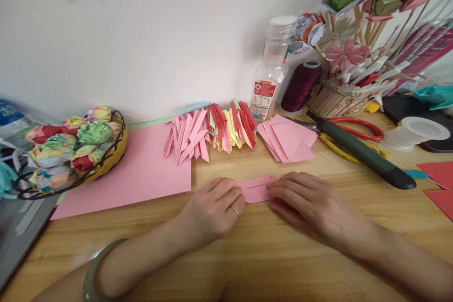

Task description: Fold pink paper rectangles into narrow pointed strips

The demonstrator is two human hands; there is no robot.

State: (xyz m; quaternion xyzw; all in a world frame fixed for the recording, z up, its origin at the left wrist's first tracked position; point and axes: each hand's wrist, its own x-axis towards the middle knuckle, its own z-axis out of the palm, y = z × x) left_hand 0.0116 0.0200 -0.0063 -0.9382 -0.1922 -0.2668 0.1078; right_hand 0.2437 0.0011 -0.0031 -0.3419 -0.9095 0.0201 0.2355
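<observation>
A small pink sheet of paper (pixel 255 190), folded into a strip, lies on the wooden table between my two hands. My left hand (pixel 217 207) has its fingers curled closed on the strip's left end. On the right end, the fingers of my right hand (pixel 307 198) are bent together over the paper, with the thumb below. Just behind the strip rests a stack of pink paper squares (pixel 288 139). Left of that stack stands a row of folded paper pieces (pixel 215 127) in pink, red and yellow. A large pink sheet (pixel 148 165) lies to the left.
At the left is a basket (pixel 122 144) of paper flowers. Along the wall stand a clear bottle (pixel 271 75) and a dark purple thread spool (pixel 302 87). A utility knife (pixel 368 153), red-handled scissors (pixel 364 127) and a white spool (pixel 414 132) lie at the right.
</observation>
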